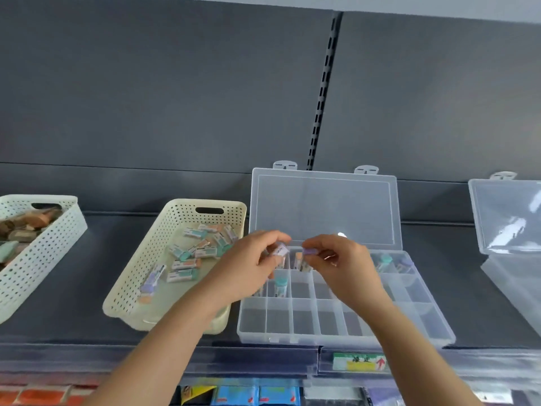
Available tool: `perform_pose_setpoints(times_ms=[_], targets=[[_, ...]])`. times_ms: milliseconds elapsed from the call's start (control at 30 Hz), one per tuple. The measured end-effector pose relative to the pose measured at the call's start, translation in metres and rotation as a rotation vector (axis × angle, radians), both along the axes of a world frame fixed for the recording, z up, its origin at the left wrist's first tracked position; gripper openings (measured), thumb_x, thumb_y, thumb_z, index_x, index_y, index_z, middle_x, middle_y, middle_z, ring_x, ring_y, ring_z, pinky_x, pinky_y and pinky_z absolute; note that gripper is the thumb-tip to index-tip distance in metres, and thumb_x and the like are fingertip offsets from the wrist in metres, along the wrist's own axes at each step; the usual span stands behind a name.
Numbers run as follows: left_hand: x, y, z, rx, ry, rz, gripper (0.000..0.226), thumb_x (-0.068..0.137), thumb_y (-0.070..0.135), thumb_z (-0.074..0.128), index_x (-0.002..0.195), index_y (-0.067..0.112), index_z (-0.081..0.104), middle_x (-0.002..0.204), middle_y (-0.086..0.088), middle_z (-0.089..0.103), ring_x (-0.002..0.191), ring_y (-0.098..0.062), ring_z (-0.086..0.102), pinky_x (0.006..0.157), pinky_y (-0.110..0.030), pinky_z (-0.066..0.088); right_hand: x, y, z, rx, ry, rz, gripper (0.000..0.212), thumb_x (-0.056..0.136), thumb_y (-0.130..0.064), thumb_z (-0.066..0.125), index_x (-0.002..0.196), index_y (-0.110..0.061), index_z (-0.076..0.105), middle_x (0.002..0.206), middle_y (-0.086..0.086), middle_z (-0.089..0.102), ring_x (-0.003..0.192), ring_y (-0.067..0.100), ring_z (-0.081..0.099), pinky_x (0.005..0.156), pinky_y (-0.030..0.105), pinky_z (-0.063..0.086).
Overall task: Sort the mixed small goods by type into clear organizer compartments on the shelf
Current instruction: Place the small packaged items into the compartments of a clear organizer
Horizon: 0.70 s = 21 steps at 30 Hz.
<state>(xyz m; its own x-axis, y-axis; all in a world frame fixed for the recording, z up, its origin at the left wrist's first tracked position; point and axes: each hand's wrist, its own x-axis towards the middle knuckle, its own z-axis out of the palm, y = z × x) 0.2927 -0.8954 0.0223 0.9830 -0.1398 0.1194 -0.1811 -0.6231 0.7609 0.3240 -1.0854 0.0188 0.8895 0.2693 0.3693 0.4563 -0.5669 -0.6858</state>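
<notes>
A labelled eraser is pinched by the left hand and a purple eraser by the right hand above the clear organizer, toward twelve o'clock, probably for matching by type.

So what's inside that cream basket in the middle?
Loose small paper-sleeved blocks, green, orange and purple, lie in the cream basket; the left arm covers its near right corner.

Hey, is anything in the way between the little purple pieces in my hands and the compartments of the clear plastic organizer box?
Nothing visible. The lid of the clear plastic organizer box stands open at the back, and the left hand and right hand each pinch a small purple-ended piece over its open-topped compartments.
</notes>
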Motion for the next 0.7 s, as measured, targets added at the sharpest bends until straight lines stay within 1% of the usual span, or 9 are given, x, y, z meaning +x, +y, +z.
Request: perform_pose_setpoints(times_ms=[67, 167, 200, 233, 300, 400, 500, 600, 700], targets=[[0.002, -0.011, -0.001, 0.169, -0.091, 0.018, 0.028, 0.092, 0.022, 0.06, 0.114, 0.037, 0.052, 0.091, 0.026, 0.05, 0.076, 0.005, 0.056, 0.061, -0.01, 0.039, -0.001, -0.012, -0.003, -0.053, -0.065, -0.014, 0.015, 0.076, -0.003, 0.074, 0.086, -0.015, 0.076, 0.077, -0.004, 0.066, 0.064, 0.009, 0.06, 0.064, 0.019, 0.05], [0.006, -0.028, -0.001, 0.23, -0.186, 0.042, 0.015, 0.087, 0.02, 0.066, 0.094, 0.029, 0.057, 0.077, 0.023, 0.052, 0.071, 0.0, 0.053, 0.058, -0.011, 0.038, 0.0, -0.026, -0.012, -0.117, -0.079, -0.053, 0.014, 0.076, -0.005, 0.075, 0.086, -0.014, 0.076, 0.078, 0.0, 0.066, 0.063, 0.013, 0.058, 0.065, 0.027, 0.05], [0.007, -0.034, -0.002, 0.253, -0.198, 0.028, 0.011, 0.088, 0.017, 0.065, 0.092, 0.027, 0.061, 0.079, 0.02, 0.055, 0.073, -0.003, 0.053, 0.06, -0.012, 0.04, 0.0, -0.03, -0.015, -0.139, -0.078, -0.064, 0.013, 0.076, -0.006, 0.075, 0.087, -0.014, 0.075, 0.079, 0.001, 0.067, 0.064, 0.013, 0.058, 0.065, 0.029, 0.05], [0.008, -0.039, -0.004, 0.286, -0.202, 0.001, 0.011, 0.09, 0.015, 0.062, 0.095, 0.023, 0.065, 0.086, 0.015, 0.058, 0.077, -0.005, 0.054, 0.065, -0.017, 0.044, 0.0, -0.033, -0.018, -0.161, -0.08, -0.071, 0.012, 0.077, -0.007, 0.074, 0.088, -0.013, 0.075, 0.08, 0.002, 0.068, 0.064, 0.014, 0.058, 0.066, 0.029, 0.05], [0.011, -0.049, -0.01, 0.38, -0.202, -0.052, 0.021, 0.093, 0.008, 0.055, 0.107, 0.018, 0.067, 0.098, 0.002, 0.057, 0.084, -0.015, 0.055, 0.071, -0.03, 0.046, 0.0, -0.036, -0.023, -0.19, -0.094, -0.07, 0.01, 0.078, -0.007, 0.074, 0.087, -0.012, 0.075, 0.08, 0.003, 0.069, 0.065, 0.016, 0.059, 0.066, 0.029, 0.051], [0.015, -0.06, -0.018, 0.486, -0.209, -0.065, 0.025, 0.091, 0.004, 0.056, 0.109, 0.018, 0.064, 0.098, 0.0, 0.059, 0.087, -0.017, 0.058, 0.069, -0.027, 0.043, 0.001, -0.039, -0.031, -0.232, -0.082, -0.065, 0.008, 0.081, -0.009, 0.071, 0.088, -0.012, 0.074, 0.083, 0.002, 0.07, 0.071, 0.018, 0.062, 0.068, 0.032, 0.053], [0.018, -0.065, -0.021, 0.525, -0.195, -0.032, 0.012, 0.091, 0.01, 0.058, 0.098, 0.017, 0.063, 0.096, 0.001, 0.066, 0.089, -0.017, 0.06, 0.075, -0.03, 0.049, 0.002, -0.04, -0.037, -0.303, -0.066, -0.058, 0.01, 0.084, -0.014, 0.069, 0.093, -0.017, 0.075, 0.09, -0.001, 0.071, 0.079, 0.017, 0.063, 0.071, 0.032, 0.053], [0.021, -0.066, -0.025, 0.567, -0.215, -0.037, 0.006, 0.09, 0.016, 0.058, 0.091, 0.016, 0.064, 0.093, 0.0, 0.066, 0.087, -0.015, 0.056, 0.069, -0.024, 0.038, 0.005, -0.04, -0.041, -0.327, -0.061, -0.045, 0.011, 0.084, -0.017, 0.069, 0.093, -0.02, 0.075, 0.093, -0.003, 0.07, 0.084, 0.015, 0.061, 0.073, 0.031, 0.052], [0.022, -0.067, -0.031, 0.597, -0.234, -0.045, 0.008, 0.091, 0.02, 0.059, 0.092, 0.018, 0.066, 0.094, 0.002, 0.064, 0.088, -0.012, 0.053, 0.073, -0.023, 0.039, 0.008, -0.04, -0.045, -0.37, -0.047, -0.011, 0.012, 0.084, -0.018, 0.068, 0.094, -0.022, 0.075, 0.094, -0.004, 0.069, 0.088, 0.012, 0.058, 0.074, 0.026, 0.049]])
